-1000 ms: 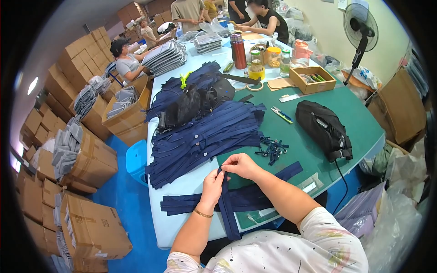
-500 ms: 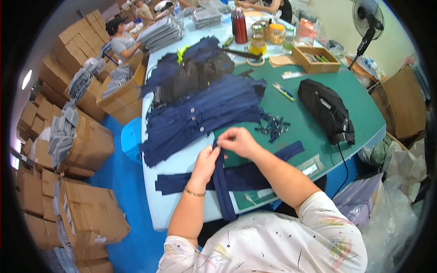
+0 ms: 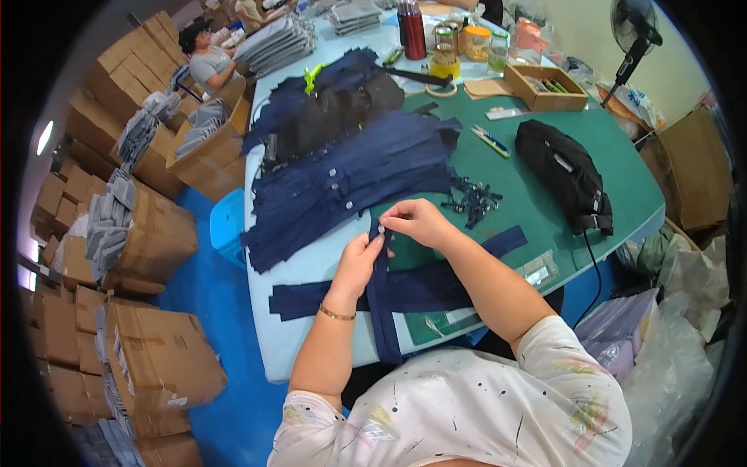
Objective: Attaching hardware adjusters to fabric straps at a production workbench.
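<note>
In the head view, the landmark is the large pile of navy strips [image 3: 350, 167], spread over the worktop [image 3: 272, 350]. On the near side of the pile, toward the wearer, one navy strip [image 3: 383, 307] is held with its top end raised between the two hands and its lower part running down toward the wearer's shirt [image 3: 459, 405]. The left hand [image 3: 359, 265] has its grip closed on this strip just below the top end. The right hand [image 3: 420, 224] pinches at that end between thumb and finger, where a small pale piece [image 3: 381, 229] shows; it is too small to name.

Also on the near side of the pile, more flat strips [image 3: 294, 302] lie crosswise under the held one. Just right of the pile sits a heap of small clips [image 3: 476, 204] on the green mat [image 3: 630, 183], with snips [image 3: 492, 142] beyond the clips. Farther right of the pile lies a black bag [image 3: 562, 173] with a cord. Past the pile's far right side stand a red flask [image 3: 413, 33], jars [image 3: 476, 45] and a wooden box [image 3: 537, 92] holding pens or similar tools. To the pile's left, off the worktop, is a blue plastic stool or bin [image 3: 228, 226].
</note>
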The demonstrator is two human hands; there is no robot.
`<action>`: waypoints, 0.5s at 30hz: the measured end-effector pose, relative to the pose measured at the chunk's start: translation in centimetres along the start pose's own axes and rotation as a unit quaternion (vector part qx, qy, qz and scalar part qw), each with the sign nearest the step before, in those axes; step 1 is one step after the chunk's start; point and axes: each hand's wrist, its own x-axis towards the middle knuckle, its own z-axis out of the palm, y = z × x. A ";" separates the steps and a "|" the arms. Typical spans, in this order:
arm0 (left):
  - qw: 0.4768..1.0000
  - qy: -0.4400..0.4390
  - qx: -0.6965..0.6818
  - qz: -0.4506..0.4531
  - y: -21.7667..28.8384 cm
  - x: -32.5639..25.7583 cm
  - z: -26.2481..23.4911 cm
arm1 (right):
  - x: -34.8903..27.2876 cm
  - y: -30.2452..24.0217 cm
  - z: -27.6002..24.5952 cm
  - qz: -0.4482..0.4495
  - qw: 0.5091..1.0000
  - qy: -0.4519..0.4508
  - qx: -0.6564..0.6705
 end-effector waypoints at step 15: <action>0.995 0.013 0.061 0.077 2.0 -0.7 1.2 | 0.2 -2.3 -1.4 -0.178 0.977 0.112 0.022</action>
